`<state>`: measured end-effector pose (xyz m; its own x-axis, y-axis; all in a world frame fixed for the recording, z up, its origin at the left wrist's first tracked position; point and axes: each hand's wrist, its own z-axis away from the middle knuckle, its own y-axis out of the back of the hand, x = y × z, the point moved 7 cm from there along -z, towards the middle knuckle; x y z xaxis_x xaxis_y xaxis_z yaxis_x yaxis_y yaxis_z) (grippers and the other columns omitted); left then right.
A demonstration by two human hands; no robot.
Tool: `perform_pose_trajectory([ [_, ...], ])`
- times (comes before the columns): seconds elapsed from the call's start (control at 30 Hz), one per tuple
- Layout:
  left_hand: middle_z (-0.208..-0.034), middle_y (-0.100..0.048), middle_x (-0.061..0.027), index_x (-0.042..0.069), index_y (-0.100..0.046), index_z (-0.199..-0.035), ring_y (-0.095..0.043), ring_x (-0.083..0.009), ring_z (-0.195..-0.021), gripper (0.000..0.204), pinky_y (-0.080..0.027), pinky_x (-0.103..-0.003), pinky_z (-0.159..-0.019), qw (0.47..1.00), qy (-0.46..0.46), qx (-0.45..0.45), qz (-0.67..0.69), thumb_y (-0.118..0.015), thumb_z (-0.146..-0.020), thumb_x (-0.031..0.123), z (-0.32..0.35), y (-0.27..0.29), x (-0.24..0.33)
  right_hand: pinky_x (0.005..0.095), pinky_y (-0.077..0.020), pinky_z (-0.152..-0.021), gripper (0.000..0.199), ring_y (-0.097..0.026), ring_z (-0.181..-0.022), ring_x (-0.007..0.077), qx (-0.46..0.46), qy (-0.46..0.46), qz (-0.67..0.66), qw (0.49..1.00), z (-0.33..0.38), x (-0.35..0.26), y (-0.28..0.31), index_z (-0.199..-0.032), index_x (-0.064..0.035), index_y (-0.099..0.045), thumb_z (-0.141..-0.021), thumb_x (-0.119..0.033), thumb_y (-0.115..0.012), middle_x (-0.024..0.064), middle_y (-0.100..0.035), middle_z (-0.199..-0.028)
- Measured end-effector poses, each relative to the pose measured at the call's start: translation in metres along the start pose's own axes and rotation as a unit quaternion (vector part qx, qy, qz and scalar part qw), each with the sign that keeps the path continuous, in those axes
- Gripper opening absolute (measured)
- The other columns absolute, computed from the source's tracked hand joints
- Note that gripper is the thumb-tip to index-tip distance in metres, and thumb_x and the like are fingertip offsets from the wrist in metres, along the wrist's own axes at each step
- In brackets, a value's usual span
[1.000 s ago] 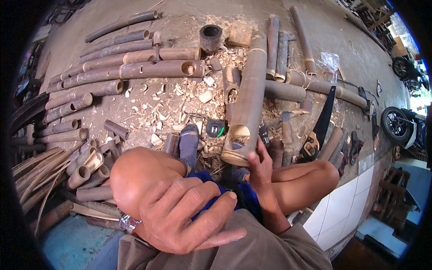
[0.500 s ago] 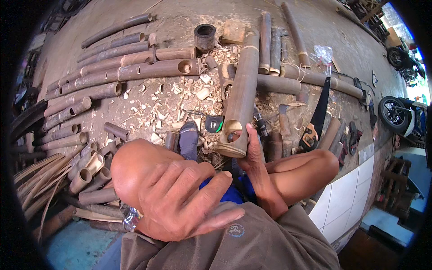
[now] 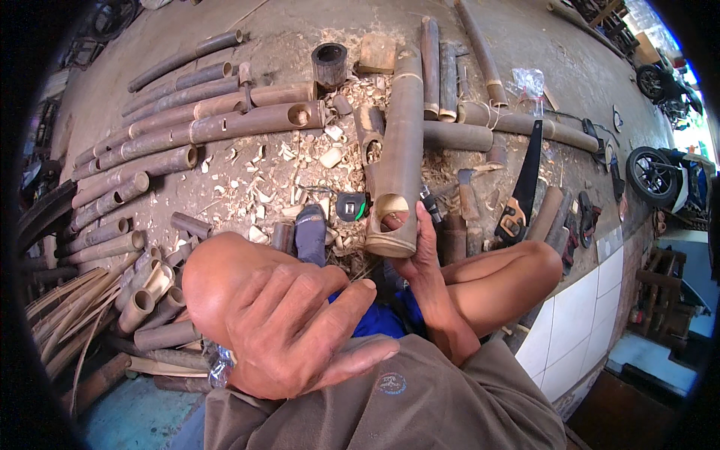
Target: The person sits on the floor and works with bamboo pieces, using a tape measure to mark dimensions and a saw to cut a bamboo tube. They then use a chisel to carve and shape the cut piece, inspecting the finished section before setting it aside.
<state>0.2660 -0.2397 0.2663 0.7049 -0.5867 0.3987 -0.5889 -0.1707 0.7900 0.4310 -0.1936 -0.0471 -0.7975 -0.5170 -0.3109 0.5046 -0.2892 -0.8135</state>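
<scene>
My right hand grips the near end of a long bamboo tube from its right side and underneath. The tube points away from me, and an oval hole is cut in its upper side near the held end. Part of the gripping fingers is hidden behind the tube. Close to the camera, above my bent left knee, my left hand is raised. Its thumb and forefinger stand apart with nothing seen between them, the other fingers loosely bent. It is not touching the tube.
Several bamboo tubes lie at the left, others beyond. Wood shavings cover the floor. A tape measure lies left of the held tube; a handsaw and a hatchet lie right. Motorbikes stand far right.
The view has shifted slightly. The held bamboo tube now sits a little more upright in the picture. My left hand keeps nearly the same pose, and the right hand keeps its grip.
</scene>
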Motion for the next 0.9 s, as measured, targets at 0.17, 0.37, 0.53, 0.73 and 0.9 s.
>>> perform_pose_trajectory([
  [0.17,-0.092,-0.071,-0.009,0.006,-0.075,-0.104,-0.068,-0.0267,-0.078,0.059,-0.05,-0.037,-0.072,0.999,0.028,-0.026,0.003,-0.086,-0.07,0.053,0.005,0.0,-0.002,0.0473,-0.057,-0.101,0.085,-0.065,-0.117,0.0357,-0.05,-0.017,-0.114,0.992,0.004,-0.012,-0.017,-0.146,0.0066,-0.045,-0.1,-0.064,-0.054,0.0252,-0.061,-0.134],
  [0.37,-0.095,-0.067,-0.0043,0.009,-0.073,-0.108,-0.063,-0.0203,-0.074,0.052,-0.045,-0.032,-0.065,0.999,0.018,-0.024,-0.013,-0.086,-0.074,0.046,0.0,0.002,0.002,0.0506,-0.0572,-0.095,0.077,-0.067,-0.112,0.036,-0.006,-0.003,-0.099,0.995,-0.007,-0.015,-0.002,-0.142,0.0005,-0.053,-0.101,-0.064,-0.046,0.0231,-0.063,-0.131],
  [0.53,-0.097,-0.066,-0.0033,0.01,-0.071,-0.109,-0.064,-0.0195,-0.081,0.052,-0.047,-0.032,-0.068,0.999,0.026,-0.032,-0.004,-0.087,-0.075,0.046,0.002,0.001,0.003,0.0525,-0.0567,-0.088,0.072,-0.068,-0.104,0.034,0.024,-0.018,-0.022,0.999,-0.007,0.008,0.031,-0.139,-0.0062,-0.057,-0.102,-0.065,-0.039,0.0175,-0.066,-0.125],
  [0.73,-0.099,-0.065,-0.0036,0.01,-0.07,-0.11,-0.065,-0.0211,-0.087,0.047,-0.049,-0.034,-0.073,0.999,0.013,-0.026,0.025,-0.081,-0.082,0.046,-0.001,-0.004,0.005,0.0599,-0.0562,-0.086,0.073,-0.064,-0.105,0.0414,0.173,0.0,-0.099,0.98,-0.066,-0.01,0.062,-0.137,-0.011,-0.057,-0.097,-0.07,-0.04,0.0207,-0.064,-0.122],
  [0.9,-0.105,-0.065,-0.0072,0.008,-0.067,-0.106,-0.065,-0.0232,-0.1,0.04,-0.05,-0.036,-0.081,0.998,0.007,-0.058,0.019,-0.071,-0.092,0.045,0.004,-0.004,0.007,0.062,-0.055,-0.09,0.074,-0.06,-0.113,0.039,0.076,0.066,-0.098,0.99,-0.139,-0.058,0.043,-0.138,-0.0049,-0.056,-0.097,-0.066,-0.046,0.0187,-0.061,-0.13],
])
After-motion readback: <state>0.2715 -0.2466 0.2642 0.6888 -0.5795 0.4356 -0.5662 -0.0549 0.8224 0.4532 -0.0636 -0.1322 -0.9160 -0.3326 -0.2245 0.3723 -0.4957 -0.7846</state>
